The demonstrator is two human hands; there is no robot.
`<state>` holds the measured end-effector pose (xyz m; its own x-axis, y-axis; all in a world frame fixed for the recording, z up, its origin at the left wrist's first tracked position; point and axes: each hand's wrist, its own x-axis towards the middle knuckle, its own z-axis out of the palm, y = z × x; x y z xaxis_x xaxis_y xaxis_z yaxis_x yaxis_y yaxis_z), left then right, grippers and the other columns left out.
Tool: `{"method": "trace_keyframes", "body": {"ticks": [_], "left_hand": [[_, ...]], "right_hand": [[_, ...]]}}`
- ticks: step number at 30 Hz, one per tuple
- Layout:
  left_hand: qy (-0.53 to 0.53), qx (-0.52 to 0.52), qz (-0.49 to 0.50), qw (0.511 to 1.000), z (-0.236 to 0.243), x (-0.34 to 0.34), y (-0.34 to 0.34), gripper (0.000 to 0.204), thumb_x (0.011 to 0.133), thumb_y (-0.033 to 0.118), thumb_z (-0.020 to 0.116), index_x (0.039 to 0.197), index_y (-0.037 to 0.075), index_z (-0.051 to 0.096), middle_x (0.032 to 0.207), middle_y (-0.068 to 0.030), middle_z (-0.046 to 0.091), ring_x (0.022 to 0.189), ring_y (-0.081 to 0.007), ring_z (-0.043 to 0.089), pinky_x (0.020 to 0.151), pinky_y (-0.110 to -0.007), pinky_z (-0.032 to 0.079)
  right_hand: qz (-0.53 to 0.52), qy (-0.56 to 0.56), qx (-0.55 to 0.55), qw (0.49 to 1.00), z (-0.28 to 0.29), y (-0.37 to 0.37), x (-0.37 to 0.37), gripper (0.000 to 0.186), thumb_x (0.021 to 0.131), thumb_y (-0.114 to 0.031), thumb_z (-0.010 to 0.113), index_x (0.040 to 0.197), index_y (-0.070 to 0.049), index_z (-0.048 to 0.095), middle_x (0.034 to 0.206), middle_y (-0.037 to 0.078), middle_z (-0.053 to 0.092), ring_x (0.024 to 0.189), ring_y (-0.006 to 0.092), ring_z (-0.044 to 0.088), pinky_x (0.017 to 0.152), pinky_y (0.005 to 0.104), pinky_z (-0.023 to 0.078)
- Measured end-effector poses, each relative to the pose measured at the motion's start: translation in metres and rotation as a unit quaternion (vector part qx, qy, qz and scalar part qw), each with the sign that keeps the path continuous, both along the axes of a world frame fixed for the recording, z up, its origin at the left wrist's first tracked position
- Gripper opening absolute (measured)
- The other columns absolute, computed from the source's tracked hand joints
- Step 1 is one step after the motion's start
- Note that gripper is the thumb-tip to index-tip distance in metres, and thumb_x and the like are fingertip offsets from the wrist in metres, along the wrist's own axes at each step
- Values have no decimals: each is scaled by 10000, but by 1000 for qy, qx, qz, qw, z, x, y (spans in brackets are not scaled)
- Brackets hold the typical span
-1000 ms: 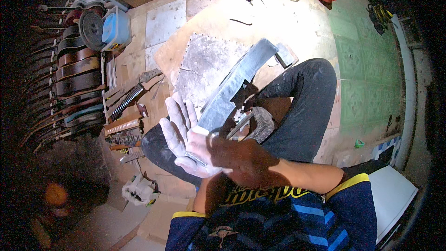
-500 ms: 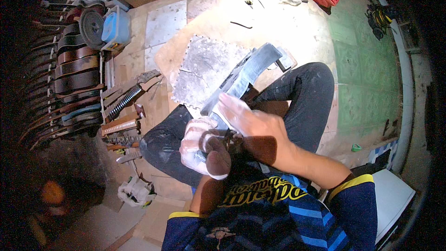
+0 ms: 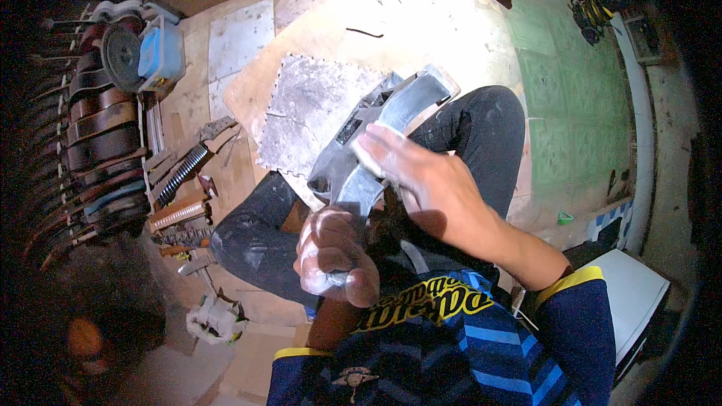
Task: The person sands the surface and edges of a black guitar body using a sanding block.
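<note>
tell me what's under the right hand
Under the right hand lies the curved side of a grey workpiece. The area directly beneath the fingers is covered, so unseen.

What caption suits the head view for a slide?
Left hand curled at the near end of a grey, dusty piece, right hand laid along its side, guitars at left.

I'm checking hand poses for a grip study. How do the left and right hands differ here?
Pose: the left hand is curled into a fist-like grip, while the right hand extends its fingers along the side of the guitar body.
Place: the left hand is at the near end; the right hand lies farther up.
Light: the left hand is more shaded; the right hand is mostly lit.
Shared: both are bare and look whitened.
</note>
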<state>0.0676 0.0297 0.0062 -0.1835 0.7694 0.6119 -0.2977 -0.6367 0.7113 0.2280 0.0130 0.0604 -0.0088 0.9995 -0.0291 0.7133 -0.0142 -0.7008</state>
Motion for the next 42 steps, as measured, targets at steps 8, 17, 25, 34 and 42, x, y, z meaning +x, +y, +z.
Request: {"method": "trace_keyframes", "body": {"ticks": [8, 17, 25, 34, 42], "left_hand": [[28, 9, 15, 999, -11, -4, -11, 247, 843, 239, 676, 753, 72, 517, 613, -30, 520, 564, -217, 535, 591, -394, 508], [58, 41, -40, 997, -13, -8, -14, 222, 806, 228, 714, 787, 86, 543, 667, -36, 552, 614, -237, 580, 629, -428, 517], [79, 37, -17, 996, -10, -10, -16, 273, 843, 273, 700, 765, 84, 520, 637, -36, 550, 590, -225, 559, 616, -417, 507], [19, -39, -42, 998, -3, -8, -7, 302, 887, 350, 667, 870, 115, 478, 689, -17, 460, 698, -182, 469, 780, -432, 435], [-22, -21, -18, 999, 9, -4, 18, 328, 912, 297, 749, 796, 82, 530, 595, -14, 530, 537, -177, 484, 587, -352, 461]], "right_hand": [[42, -57, -32, 997, 17, 3, -3, 570, 809, 28, 545, 1351, -119, 643, 1364, 168, 634, 1080, 353, 700, 908, 423, 590], [103, -154, -35, 982, 30, -12, -13, 429, 885, -67, 529, 1291, -80, 668, 1311, 183, 670, 1033, 341, 718, 843, 423, 606], [126, -164, -41, 978, 29, -11, -8, 631, 825, 5, 534, 1413, -210, 609, 1436, 133, 605, 979, 345, 732, 807, 439, 620], [-18, -45, 110, 993, -34, -23, -3, 721, 717, 59, 604, 1411, -137, 606, 1429, 132, 608, 984, 346, 722, 830, 412, 616], [-6, -25, 81, 996, -31, -23, -22, 647, 792, -18, 624, 1432, -105, 581, 1497, 142, 550, 947, 355, 684, 808, 416, 589]]}}
